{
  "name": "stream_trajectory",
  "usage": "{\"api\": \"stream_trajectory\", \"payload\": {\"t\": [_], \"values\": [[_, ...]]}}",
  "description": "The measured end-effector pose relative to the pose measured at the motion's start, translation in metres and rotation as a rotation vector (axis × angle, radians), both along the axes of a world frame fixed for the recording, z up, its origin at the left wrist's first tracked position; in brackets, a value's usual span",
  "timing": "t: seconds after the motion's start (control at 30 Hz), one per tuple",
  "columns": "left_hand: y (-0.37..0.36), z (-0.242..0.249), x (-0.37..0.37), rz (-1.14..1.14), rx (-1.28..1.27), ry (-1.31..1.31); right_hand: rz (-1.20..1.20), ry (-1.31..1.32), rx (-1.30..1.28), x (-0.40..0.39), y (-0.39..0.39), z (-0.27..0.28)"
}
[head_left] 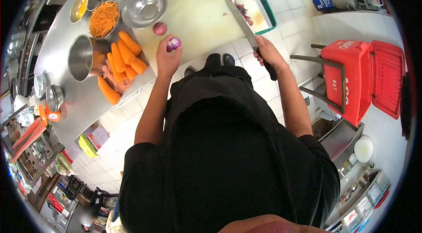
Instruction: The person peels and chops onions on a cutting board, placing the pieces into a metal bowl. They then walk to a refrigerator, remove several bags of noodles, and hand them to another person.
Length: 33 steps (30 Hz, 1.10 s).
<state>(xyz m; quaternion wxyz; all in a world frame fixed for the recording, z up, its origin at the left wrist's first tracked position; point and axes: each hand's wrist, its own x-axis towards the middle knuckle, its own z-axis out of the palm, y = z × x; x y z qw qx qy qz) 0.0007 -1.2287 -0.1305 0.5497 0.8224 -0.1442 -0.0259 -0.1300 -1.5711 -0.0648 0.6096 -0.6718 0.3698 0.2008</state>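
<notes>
My left hand (168,61) is closed around a small red onion (174,43), holding it above the near left edge of the white cutting board (198,17). Just beyond it, a second red onion (160,28) rests on the board. My right hand (269,52) grips the dark handle of a kitchen knife (241,20). Its long blade points forward over the right part of the board. Dark purple onion scraps (244,14) lie beside the blade, near a green-rimmed tray (266,9).
Left of the board are an empty metal bowl (144,7), shredded carrot (104,19) in a bowl, whole peeled carrots (126,57) and a steel pot (83,58). A red cooler box (347,77) with its lid open stands at the right.
</notes>
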Motion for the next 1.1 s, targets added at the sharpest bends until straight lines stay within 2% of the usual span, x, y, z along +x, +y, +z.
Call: {"api": "stream_trajectory", "payload": {"t": [0.27,0.4,0.47,0.5,0.53,0.6,0.67,0.7,0.73,0.8,0.87,0.97,1.0,1.07,1.1], "values": [[-0.079,0.002,-0.003,0.051,0.104,-0.077,-0.021,-0.067,-0.117,0.004,-0.15,-0.014],[-0.115,0.009,0.003,0.063,0.17,-0.128,0.182,-0.016,-0.088,-0.007,-0.12,0.023],[-0.128,0.011,0.007,0.087,0.2,-0.139,0.411,-0.002,0.014,-0.014,-0.096,0.013],[-0.135,0.012,0.01,0.094,0.211,-0.147,0.606,-0.167,-0.155,-0.014,-0.084,-0.004],[-0.142,0.015,0.012,0.089,0.224,-0.157,0.672,-0.214,-0.18,-0.012,-0.076,0.0],[-0.152,0.021,0.015,0.094,0.244,-0.186,0.601,-0.185,-0.129,-0.011,-0.081,-0.028],[-0.158,0.017,0.02,0.069,0.245,-0.208,0.433,0.027,-0.037,-0.004,-0.109,-0.004],[-0.16,0.014,0.022,0.055,0.243,-0.219,0.319,-0.104,-0.136,-0.01,-0.124,-0.008],[-0.162,0.01,0.023,0.044,0.266,-0.217,0.134,-0.061,-0.089,-0.008,-0.139,0.0],[-0.166,0.002,0.028,0.025,0.302,-0.22,0.028,-0.031,-0.157,-0.016,-0.171,-0.018],[-0.163,-0.005,0.031,-0.026,0.344,-0.25,0.055,0.01,-0.256,-0.023,-0.173,-0.019],[-0.151,-0.006,0.032,-0.051,0.362,-0.272,0.255,-0.011,-0.291,-0.043,-0.145,-0.024],[-0.145,-0.005,0.031,-0.03,0.35,-0.3,0.165,0.016,-0.23,-0.045,-0.137,-0.025],[-0.133,-0.005,0.03,0.017,0.325,-0.351,0.109,-0.071,-0.392,-0.044,-0.125,-0.017],[-0.128,-0.006,0.028,0.04,0.354,-0.354,0.163,-0.144,-0.441,-0.037,-0.121,-0.016]]}}
